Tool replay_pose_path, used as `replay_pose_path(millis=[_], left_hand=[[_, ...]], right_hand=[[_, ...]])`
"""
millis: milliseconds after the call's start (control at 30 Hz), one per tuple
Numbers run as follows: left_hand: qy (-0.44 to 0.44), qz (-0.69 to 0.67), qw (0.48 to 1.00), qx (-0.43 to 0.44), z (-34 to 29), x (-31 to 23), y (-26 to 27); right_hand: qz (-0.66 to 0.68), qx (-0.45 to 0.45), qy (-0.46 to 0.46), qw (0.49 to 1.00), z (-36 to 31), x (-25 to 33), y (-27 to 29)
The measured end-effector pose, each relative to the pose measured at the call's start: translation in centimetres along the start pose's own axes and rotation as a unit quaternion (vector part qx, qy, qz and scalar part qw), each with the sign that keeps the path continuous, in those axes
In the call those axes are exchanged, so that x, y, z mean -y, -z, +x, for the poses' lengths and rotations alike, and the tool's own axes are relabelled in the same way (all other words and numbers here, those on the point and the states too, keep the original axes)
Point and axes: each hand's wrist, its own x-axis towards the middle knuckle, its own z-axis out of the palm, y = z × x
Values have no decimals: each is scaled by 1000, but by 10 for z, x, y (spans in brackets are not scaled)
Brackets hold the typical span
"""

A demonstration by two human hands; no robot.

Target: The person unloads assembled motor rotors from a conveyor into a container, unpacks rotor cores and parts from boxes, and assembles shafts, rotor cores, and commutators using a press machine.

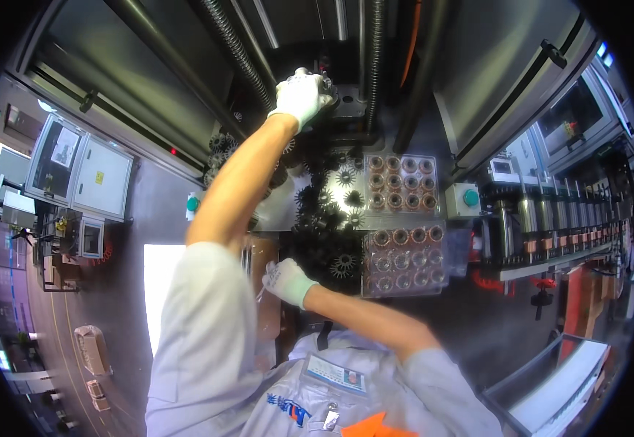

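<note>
My left hand (301, 99), in a white glove, reaches far forward between the machine's posts. Its fingers are curled at the dark fixture (347, 102), and what they grip is hidden. Close to my body, my gloved right hand (288, 282) is closed, with a thin pale edge showing by its fingertips that I cannot make out. A brown board or box (264, 255) lies beside it. Dark toothed, star-shaped discs (344, 265) are heaped just right of that hand, and more toothed discs (345, 175) lie scattered on the shiny plate behind them.
Two clear plastic trays (405, 290) with copper-coloured ring parts stand right of the discs. Green push-button boxes flank the work area, one at left (192, 205) and one at right (470, 197). A ribbed post (375, 65) rises beside the fixture. A rack of cylinders (550, 226) stands farther right.
</note>
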Motion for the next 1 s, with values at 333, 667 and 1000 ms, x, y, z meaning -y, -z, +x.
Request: replay_pose_path(millis=[333,667,1000], left_hand=[[192,-176,962,80,-246,114,91],[253,-54,946,196,-357,141,-45],[321,-213,923,3,-391,130,-60]], right_hand=[[36,86,12,996,10,-20,11],[76,47,30,996,-12,-36,56],[492,-300,-249,779,-12,-177,174]])
